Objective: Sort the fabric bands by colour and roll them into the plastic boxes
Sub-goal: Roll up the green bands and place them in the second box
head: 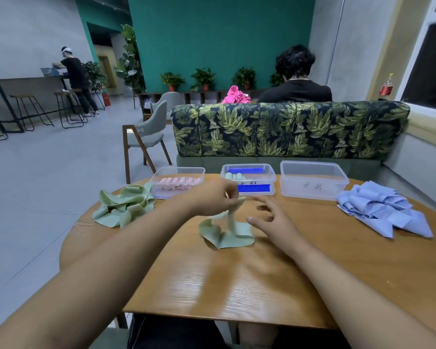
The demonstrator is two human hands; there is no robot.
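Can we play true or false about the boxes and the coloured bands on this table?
1. The left hand holds up a green band. True.
2. The right box holds blue bands. False: it looks empty, and the blue bands lie piled beside it on the table.
3. The pink rolls sit in the middle box. False: they are in the left box. The middle box holds green rolls.
4. A pile of green bands lies at the table's left. True.

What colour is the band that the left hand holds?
The band is pale green; the head view shows it best.
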